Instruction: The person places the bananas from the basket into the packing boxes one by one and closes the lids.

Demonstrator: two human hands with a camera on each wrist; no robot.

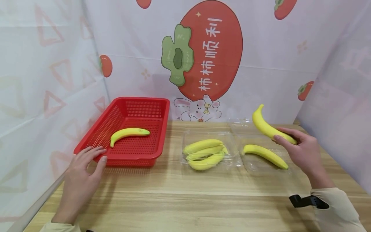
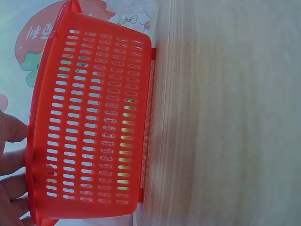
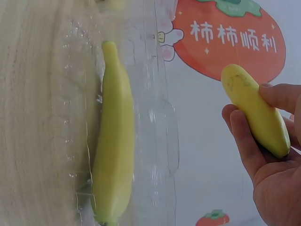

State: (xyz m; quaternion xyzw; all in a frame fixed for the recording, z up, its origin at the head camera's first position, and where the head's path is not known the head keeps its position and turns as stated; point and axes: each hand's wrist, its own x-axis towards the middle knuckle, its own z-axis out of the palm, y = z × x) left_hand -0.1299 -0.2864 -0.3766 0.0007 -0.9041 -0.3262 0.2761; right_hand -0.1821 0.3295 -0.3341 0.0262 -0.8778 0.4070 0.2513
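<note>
A yellow banana is pinched between the thumb and fingers of my right hand, raised over a clear plastic box on the right. Inside that box lies a second banana. My left hand rests its fingers on the near left rim of a red basket; the left wrist view shows the fingertips right at the rim. One banana with a greenish tip lies on the basket floor. Several bananas sit together in another clear plastic box between basket and right-hand box.
All stands on a wood-grain table. A white cloth printed with persimmons and a rabbit closes off the back, and more cloth hangs along both sides. A black strap is round my right sleeve.
</note>
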